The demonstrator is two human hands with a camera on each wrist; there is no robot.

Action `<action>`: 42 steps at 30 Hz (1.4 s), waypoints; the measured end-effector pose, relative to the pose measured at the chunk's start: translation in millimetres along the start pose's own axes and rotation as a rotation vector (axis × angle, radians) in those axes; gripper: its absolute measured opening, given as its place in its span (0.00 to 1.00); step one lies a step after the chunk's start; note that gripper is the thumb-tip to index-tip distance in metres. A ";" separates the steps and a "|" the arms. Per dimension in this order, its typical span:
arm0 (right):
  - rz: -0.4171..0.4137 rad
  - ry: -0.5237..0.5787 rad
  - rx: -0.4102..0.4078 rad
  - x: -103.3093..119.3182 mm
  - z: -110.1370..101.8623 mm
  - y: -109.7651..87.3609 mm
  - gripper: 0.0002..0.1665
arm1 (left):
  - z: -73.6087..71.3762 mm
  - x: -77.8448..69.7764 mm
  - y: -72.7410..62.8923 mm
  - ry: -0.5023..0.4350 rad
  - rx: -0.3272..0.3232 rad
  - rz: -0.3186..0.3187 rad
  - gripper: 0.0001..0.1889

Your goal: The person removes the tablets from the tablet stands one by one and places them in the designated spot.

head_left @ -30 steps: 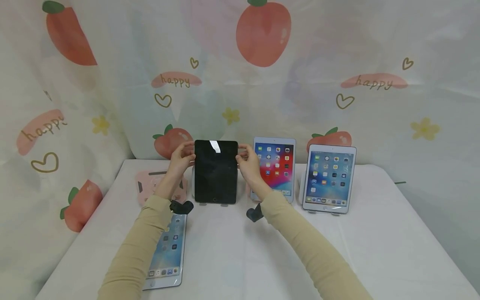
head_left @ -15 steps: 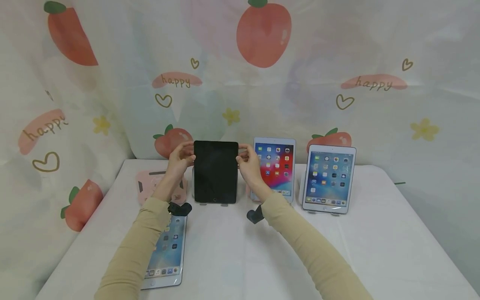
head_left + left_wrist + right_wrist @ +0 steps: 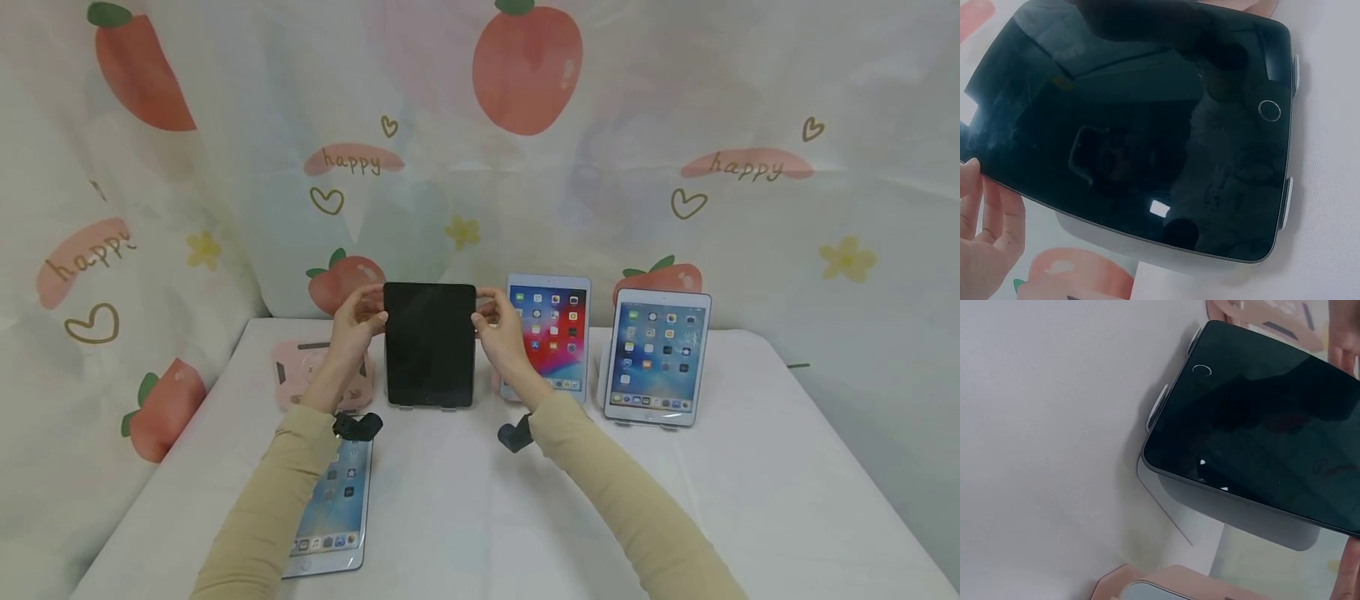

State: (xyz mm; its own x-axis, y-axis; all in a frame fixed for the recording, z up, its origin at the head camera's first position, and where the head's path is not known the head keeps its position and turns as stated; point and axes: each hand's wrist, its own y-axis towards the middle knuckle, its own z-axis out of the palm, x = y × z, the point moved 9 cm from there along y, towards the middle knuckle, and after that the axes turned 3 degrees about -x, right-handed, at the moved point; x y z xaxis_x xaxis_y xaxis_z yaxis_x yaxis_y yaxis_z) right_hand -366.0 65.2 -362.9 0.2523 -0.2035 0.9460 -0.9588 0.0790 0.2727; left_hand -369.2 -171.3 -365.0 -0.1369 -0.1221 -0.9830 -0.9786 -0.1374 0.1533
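Note:
A black tablet (image 3: 430,346) with a dark screen leans back on a grey stand (image 3: 1241,519), its home button at the bottom. The stand's front lips (image 3: 1287,203) catch its lower edge. On the tablet's upper left edge, my left hand (image 3: 355,325) pinches it, thumb in front and fingers behind. My right hand (image 3: 501,327) holds the opposite edge in the same way; in the right wrist view only parts of its fingers show. Just right of that hand, a white tablet with a red and blue screen (image 3: 551,333) stands upright, partly hidden by the wrist.
Farther right, another white tablet (image 3: 656,354) stands on a holder, its screen lit blue. A pink tablet case (image 3: 288,375) lies behind my left forearm. Nearer me, a white tablet (image 3: 341,508) lies flat on the white-covered table (image 3: 480,517), half under the left sleeve. A printed cloth hangs behind.
The black tablet has shifted slightly left at its left edge, and the bright reflection near its top is gone. My left hand has moved a little left with it; the right hand keeps its hold.

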 end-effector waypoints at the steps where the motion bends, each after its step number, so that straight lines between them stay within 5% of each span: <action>1: -0.003 0.006 0.001 0.8 -0.1 -0.9 0.20 | -0.1 -1.1 -1.3 -0.002 0.002 0.004 0.22; 31: -0.128 0.049 0.026 24.1 -15.2 -38.6 0.19 | -7.9 -12.6 -50.8 -0.015 0.013 0.049 0.19; 42: -0.071 0.078 0.032 22.1 -21.6 -62.4 0.19 | -12.6 -17.8 -79.2 0.010 0.013 0.065 0.19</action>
State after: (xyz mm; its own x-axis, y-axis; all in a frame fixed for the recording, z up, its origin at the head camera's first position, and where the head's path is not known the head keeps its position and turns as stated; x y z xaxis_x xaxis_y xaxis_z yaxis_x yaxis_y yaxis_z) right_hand -297.9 76.9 -355.3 0.3282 -0.1313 0.9355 -0.9414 0.0359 0.3353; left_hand -287.3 -170.6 -358.4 -0.1985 -0.1401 -0.9700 -0.9696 -0.1161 0.2152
